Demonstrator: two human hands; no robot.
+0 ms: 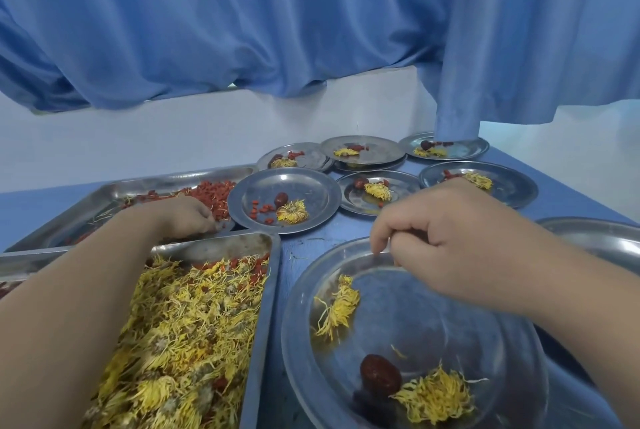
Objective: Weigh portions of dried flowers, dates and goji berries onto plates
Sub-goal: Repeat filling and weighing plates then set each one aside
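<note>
Two hands are showing on my feed, and I am reading this as the goji step for the near plate (436, 317). My left hand (187, 217) is reaching into the far tray (104, 193). Its fingers are curling down and the tips are bunching at the near edge of the goji berries (214, 194) — pinching a few, as far as I am judging it. My right hand (446, 241) is hovering over the far rim of the near plate, forefinger hooking down and thumb tucking against it. I cannot tell whether anything is sitting between them.

I am watching one relation above all. The near plate is lying to the near right of the left fingers, across the far right corner of the flower tray (269, 293), so I am expecting the carry to be a diagonal sweep towards me and to the right. The right hand is sitting nearer the plate, the left nearer the berries. The berry heap is stretching along the far tray's long side, left to right.

The near plate is carrying two dried flowers (337, 310) and one date (380, 375) but no red berries — while the finished plate (304, 186), just right of the heap, is showing all three. The berries are looking small, wrinkled, oblong and loose. The flowers are looking feathery and brittle, shedding yellow threads, and the date is looking glossy, dark and oval. Plates and trays are gleaming as thin steel, so I am expecting small pieces to skid on them.
</note>
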